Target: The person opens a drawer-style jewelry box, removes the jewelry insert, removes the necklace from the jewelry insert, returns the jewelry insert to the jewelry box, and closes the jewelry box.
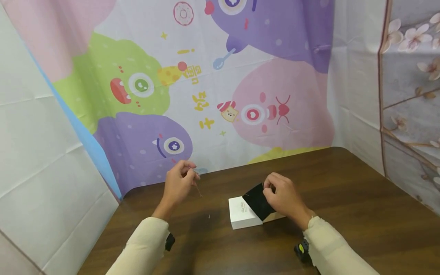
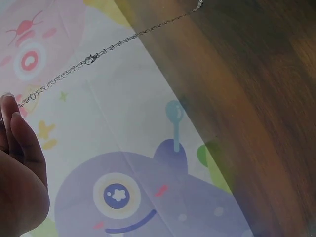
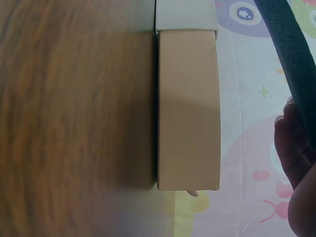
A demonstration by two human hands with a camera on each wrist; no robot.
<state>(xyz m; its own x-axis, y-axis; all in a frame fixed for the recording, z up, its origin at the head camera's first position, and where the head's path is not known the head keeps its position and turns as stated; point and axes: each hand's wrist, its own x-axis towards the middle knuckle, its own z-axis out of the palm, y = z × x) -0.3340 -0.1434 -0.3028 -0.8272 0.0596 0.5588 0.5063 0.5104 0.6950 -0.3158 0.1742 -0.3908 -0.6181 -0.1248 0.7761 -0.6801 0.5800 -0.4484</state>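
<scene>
My left hand (image 1: 178,181), raised over the table's left part, pinches one end of a fine silver jewelry chain (image 2: 126,41). Partway along it sits a small clasp (image 2: 90,59), and a tiny shiny piece (image 2: 200,4) shows at the frame's top edge. My right hand (image 1: 282,195) grips a black foam pad (image 1: 258,202) by its edge, tilted above a small box. That box has a white printed sleeve (image 1: 242,214) and a tan inner drawer (image 3: 189,108) pulled partly out to the right. The drawer's inside is hidden in these views.
The box rests on a dark wood-grain table (image 1: 213,252). Behind the table hangs a cartoon-printed cloth (image 1: 206,152). A pale panel (image 1: 51,172) stands on the left, and a flower-printed cloth (image 1: 412,114) on the right.
</scene>
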